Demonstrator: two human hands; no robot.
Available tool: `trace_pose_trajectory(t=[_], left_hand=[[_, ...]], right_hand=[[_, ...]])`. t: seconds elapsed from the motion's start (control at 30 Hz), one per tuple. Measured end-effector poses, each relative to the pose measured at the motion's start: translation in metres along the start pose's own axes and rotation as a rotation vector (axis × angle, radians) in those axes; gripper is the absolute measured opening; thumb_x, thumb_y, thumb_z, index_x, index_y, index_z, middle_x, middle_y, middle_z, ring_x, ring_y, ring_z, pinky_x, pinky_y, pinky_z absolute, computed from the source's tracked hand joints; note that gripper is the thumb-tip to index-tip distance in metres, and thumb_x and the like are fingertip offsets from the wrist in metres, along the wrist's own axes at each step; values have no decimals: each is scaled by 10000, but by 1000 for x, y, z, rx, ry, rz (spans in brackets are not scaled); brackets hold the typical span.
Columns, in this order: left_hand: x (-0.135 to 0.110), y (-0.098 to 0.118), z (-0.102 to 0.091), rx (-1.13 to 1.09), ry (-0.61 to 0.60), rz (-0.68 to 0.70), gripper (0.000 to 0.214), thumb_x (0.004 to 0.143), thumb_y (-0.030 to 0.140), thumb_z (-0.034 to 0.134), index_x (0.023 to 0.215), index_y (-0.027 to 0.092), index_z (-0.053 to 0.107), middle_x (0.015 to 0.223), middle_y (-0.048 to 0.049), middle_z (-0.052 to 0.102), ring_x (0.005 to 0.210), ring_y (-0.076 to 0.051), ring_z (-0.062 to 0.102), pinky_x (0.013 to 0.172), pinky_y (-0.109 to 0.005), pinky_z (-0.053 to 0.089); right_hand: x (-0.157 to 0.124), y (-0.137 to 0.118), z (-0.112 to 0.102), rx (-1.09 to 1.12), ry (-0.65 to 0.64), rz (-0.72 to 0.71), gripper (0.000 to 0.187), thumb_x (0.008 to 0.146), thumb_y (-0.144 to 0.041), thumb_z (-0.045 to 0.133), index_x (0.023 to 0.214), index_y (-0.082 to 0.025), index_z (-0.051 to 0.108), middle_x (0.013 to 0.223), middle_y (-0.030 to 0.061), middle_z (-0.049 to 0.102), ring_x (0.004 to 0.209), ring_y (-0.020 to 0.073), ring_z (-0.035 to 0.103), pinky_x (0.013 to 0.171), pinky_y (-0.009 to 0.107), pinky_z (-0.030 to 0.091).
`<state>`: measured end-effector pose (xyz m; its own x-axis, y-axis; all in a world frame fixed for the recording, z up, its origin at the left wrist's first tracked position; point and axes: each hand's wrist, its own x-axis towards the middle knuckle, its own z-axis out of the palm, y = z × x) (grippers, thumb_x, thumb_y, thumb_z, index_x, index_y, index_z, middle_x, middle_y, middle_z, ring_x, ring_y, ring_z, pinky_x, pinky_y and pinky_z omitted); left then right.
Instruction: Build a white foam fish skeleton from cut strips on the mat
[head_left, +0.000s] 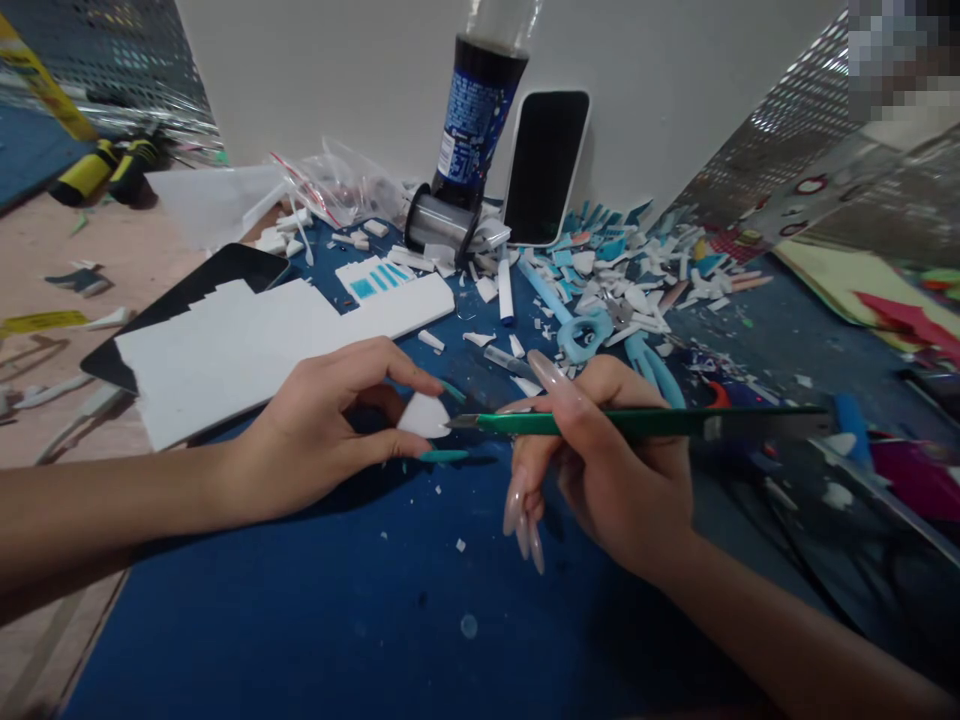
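Observation:
My left hand [322, 420] pinches a small white wedge-shaped piece [424, 416] between the thumb and a finger, above the blue work surface. Long teal nails reach past it on both sides. Like a pen, a slim green tool [517, 423] with a grey pointed tip lies in my right hand [615, 460]. Its tip is at the right edge of the white piece; whether it cuts in cannot be seen. The tool's far end points right and is blurred. Behind my left hand lies a white foam-like sheet [232, 350] with stepped edges, partly over a dark tablet-like slab [225, 270].
White and light-blue scraps [622, 280] are heaped at the back. Among them stand a dark-drink bottle [480, 120], a spool [439, 222] and a phone [547, 165] against a white panel. Light-blue scissors-like handles [585, 330] lie nearer. Yellow-black handled tools [86, 175] are far left.

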<state>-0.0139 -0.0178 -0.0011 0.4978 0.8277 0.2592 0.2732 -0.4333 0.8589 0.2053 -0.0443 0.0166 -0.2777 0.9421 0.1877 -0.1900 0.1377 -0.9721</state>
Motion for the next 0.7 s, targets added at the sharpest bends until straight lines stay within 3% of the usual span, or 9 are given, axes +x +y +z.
trace_pose_trajectory(t=[0.37, 0.7], left_hand=[[-1, 1, -1, 80, -7, 66, 266, 774, 230, 718, 1018, 176, 627, 942, -24, 611, 686, -56, 570, 618, -136, 506], [-1, -5, 0, 107, -70, 70, 276, 792, 279, 697, 1046, 185, 642, 991, -52, 633, 757, -100, 626, 633, -171, 520]], right_hand=[[7, -1, 2, 203, 54, 247, 263, 916, -247, 502, 660, -210, 452, 470, -48, 617, 312, 87, 531, 297, 155, 434], [9, 0, 1, 234, 71, 277, 251, 903, -242, 515, 659, -210, 467, 451, -43, 611, 320, 91, 537, 306, 153, 436]])
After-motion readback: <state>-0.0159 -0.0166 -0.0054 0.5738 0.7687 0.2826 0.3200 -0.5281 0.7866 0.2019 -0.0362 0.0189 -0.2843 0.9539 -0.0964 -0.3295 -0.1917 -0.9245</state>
